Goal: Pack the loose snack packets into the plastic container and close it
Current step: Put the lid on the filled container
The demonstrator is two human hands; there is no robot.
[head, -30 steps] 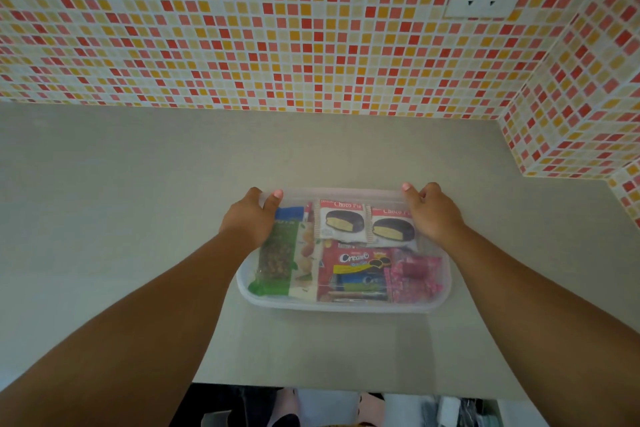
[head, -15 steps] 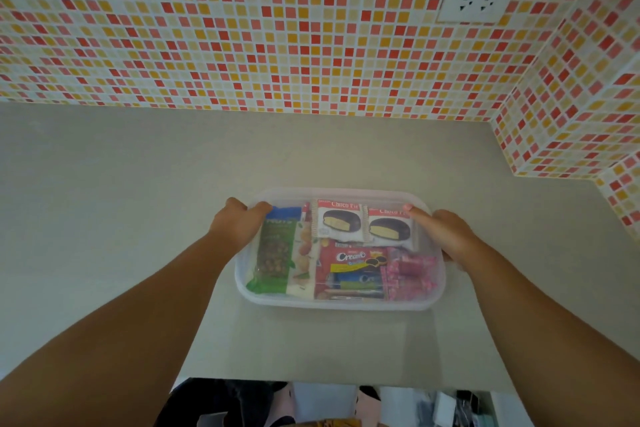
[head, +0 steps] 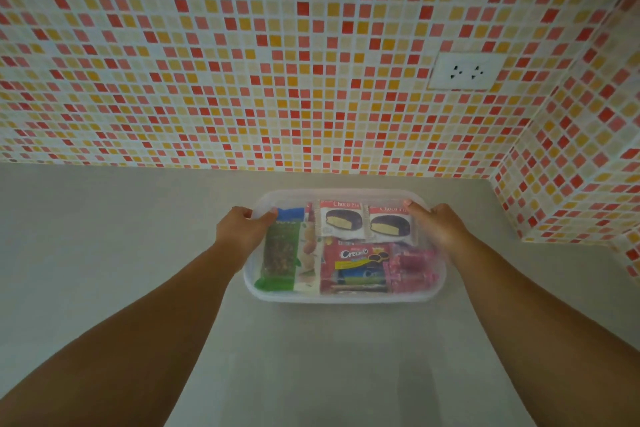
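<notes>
Translucent plastic container (head: 346, 296) sits flat on grey countertop (head: 104, 253), near back wall, approx. centred between both forearms. Clear lid (head: 343, 196) lies on top of container; packets are visible through it. Whether lid is fully seated all round cannot be told.

Contents, as seen through lid:
- Green nut packet (head: 280, 255): left side, lengthwise front to back.
- Pale packet (head: 309, 260): just beside green one, on its right.
- Two Choco Pie packets (head: 341, 220): side by side in back row, touching.
- Red Creamo packet (head: 355, 255): front row, centre, w/ further packets stacked under it.
- Pink packets (head: 414, 267): front right, just beside Creamo packet.

Hand positions:
- Left hand (head: 242, 229): at container's back-left corner. Fingers curl over rim on outer side; thumb lies on lid top, pressing toward green packet end. Grip is closed round container edge.
- Right hand (head: 438, 224): at back-right corner, mirrored. Thumb rests on lid above right Choco Pie packet; remaining fingers wrap down outer side of rim, mostly hidden. Grip is closed round container edge.

Surroundings: mosaic tile wall (head: 277, 62) in red, orange, yellow and white runs behind countertop and returns on right side. White double socket (head: 465, 72) is set in tiles, upper right, well apart from container.
</notes>
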